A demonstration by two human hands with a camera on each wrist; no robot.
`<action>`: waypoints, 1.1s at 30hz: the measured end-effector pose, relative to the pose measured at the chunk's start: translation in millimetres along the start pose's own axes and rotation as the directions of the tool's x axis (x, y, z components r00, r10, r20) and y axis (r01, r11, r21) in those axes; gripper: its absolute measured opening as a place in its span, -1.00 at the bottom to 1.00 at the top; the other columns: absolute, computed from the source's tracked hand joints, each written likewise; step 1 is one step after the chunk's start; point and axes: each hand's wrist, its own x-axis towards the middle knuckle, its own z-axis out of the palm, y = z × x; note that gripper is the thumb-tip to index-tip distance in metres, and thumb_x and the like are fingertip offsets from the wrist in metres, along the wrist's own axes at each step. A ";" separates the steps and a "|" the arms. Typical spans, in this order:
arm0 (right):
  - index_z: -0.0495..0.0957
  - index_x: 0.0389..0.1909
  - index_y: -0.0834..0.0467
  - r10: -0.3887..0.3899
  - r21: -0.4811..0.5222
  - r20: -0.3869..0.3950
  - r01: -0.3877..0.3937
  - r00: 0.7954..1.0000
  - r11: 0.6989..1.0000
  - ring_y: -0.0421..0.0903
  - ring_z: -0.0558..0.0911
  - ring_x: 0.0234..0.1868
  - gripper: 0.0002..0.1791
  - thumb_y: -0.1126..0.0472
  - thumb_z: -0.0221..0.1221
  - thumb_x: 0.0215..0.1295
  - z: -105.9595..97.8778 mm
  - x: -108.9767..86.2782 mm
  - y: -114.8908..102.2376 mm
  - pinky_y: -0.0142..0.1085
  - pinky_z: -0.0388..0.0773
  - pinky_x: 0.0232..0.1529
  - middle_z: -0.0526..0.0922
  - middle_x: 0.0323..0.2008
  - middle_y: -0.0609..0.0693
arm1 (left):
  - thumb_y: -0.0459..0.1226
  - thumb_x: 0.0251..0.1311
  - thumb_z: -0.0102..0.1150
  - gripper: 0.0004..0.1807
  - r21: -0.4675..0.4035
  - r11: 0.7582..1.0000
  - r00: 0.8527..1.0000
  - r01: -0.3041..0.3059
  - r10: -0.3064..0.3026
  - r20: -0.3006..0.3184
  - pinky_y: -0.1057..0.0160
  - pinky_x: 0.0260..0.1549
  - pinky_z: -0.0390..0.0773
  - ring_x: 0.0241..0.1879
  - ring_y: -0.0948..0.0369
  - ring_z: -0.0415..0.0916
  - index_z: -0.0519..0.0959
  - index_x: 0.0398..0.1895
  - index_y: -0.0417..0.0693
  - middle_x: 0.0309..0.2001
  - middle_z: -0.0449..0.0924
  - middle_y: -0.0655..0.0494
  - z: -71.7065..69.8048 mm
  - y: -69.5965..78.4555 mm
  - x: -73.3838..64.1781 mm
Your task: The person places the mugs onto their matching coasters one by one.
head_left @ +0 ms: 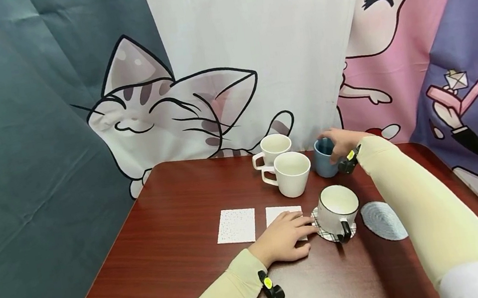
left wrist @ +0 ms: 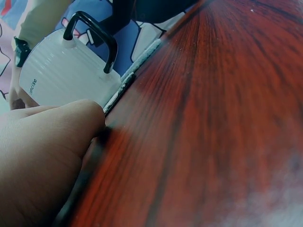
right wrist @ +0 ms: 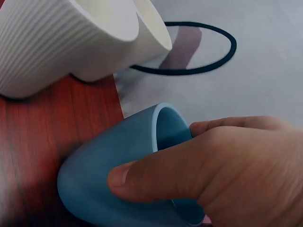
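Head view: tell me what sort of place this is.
Likely an indoor staged tabletop setup, though the wider room is out of view. A cartoon-printed fabric backdrop hangs behind a wood-grain table, where a blue cup and a speckled square coaster are among the items set out.

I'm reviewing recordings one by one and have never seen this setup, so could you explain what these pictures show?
There is no machine: these are a person's bare left hand and right hand. The wide picture comes from a camera on the head; the other two come from the left and right wrist cameras. On the table stand two white mugs, a blue cup, and a black-handled mug on a patterned round coaster. A grey-blue round coaster and two square coasters lie there too. The right hand grips the blue cup near its rim. The left hand partly covers one square coaster, fingertips by the patterned round coaster; whether they touch it is unclear.
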 end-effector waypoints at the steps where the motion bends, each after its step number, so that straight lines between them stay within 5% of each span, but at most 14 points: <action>1: 0.24 0.42 0.36 0.002 0.006 0.003 -0.002 1.000 1.000 0.33 0.41 0.12 -0.06 0.36 0.45 -0.02 -0.4 -2.2 2.6 0.02 0.64 -0.13 0.23 0.28 0.49 | 0.01 0.27 0.15 -0.51 0.000 1.000 1.000 0.001 -0.001 0.001 0.09 0.35 0.28 0.39 0.12 0.33 0.55 0.29 0.32 0.34 0.48 0.26 0.3 0.3 0.3; 12: 0.17 0.45 0.33 0.041 0.063 0.017 -0.042 0.999 0.997 0.38 0.35 0.14 -0.03 0.39 0.42 -0.01 -2.3 -18.3 18.2 0.00 0.67 -0.19 0.11 0.30 0.47 | 0.01 0.27 0.16 -0.51 0.001 1.000 1.000 0.006 -0.006 0.001 0.08 0.35 0.29 0.39 0.12 0.33 0.54 0.30 0.33 0.34 0.48 0.27 0.7 1.0 1.0; 19: -0.14 0.56 0.29 0.026 0.166 0.019 -0.028 0.999 0.986 0.44 0.20 0.32 0.22 0.26 0.48 0.01 -3.6 -28.0 36.2 0.29 0.36 0.19 0.00 0.42 0.56 | 0.01 0.28 0.14 -0.52 -0.004 1.000 1.000 -0.005 0.005 0.000 0.08 0.34 0.30 0.38 0.10 0.34 0.55 0.28 0.33 0.33 0.49 0.26 1.8 1.2 -0.5; 25: 0.15 0.52 0.25 0.024 0.128 -0.042 -0.019 0.999 0.992 0.36 0.42 0.23 0.06 0.02 0.46 0.07 2.3 -30.5 45.6 0.15 0.52 0.07 0.28 0.34 0.52 | 0.00 0.27 0.16 -0.52 -0.011 1.000 1.000 0.007 -0.007 -0.006 0.07 0.33 0.32 0.38 0.10 0.35 0.56 0.28 0.33 0.33 0.49 0.26 0.1 0.7 -1.5; 33: 0.23 0.47 0.27 0.101 0.115 -0.068 -0.093 0.993 0.989 0.35 0.47 0.12 -0.01 0.05 0.44 0.03 1.0 -30.6 35.3 0.16 0.55 0.02 0.38 0.25 0.50 | 0.01 0.27 0.16 -0.51 -0.010 1.000 1.000 0.005 -0.005 -0.006 0.09 0.35 0.29 0.39 0.12 0.34 0.55 0.29 0.33 0.34 0.48 0.27 1.4 0.4 0.1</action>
